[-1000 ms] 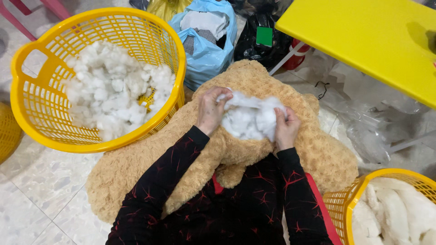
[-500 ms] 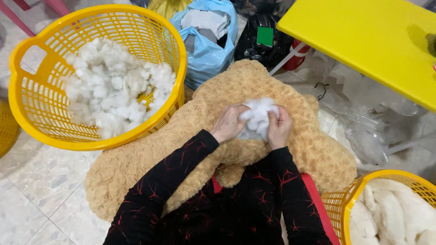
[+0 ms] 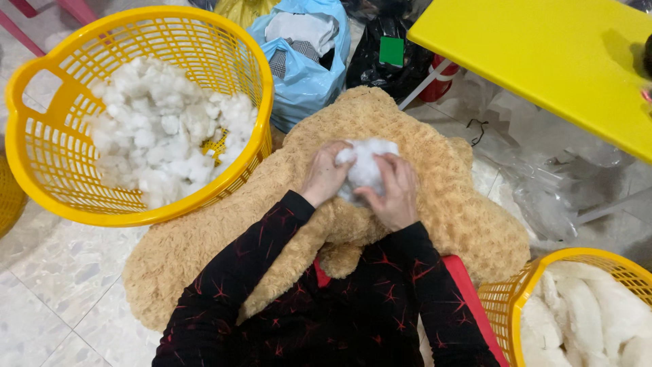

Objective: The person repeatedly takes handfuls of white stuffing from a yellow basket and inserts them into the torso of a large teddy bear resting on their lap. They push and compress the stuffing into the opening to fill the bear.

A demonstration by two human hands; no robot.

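The fluffy white clump of stuffing [image 3: 367, 166], seemingly light and squashy, is sitting on the tan plush toy skin [image 3: 421, 204]. Left hand [image 3: 324, 173] and right hand [image 3: 392, 190] are cupping it, fingers curled around its sides, beside the yellow plastic basket [image 3: 41, 183].

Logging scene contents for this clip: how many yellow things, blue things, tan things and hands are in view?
Yellow: 4, namely the big basket, the right basket, a basket edge at the far left and the table.
Blue: 1, the plastic bag.
Tan: 1, the plush toy skin.
Hands: 2, the left hand and the right hand, both on the white stuffing clump.
Total: 8.
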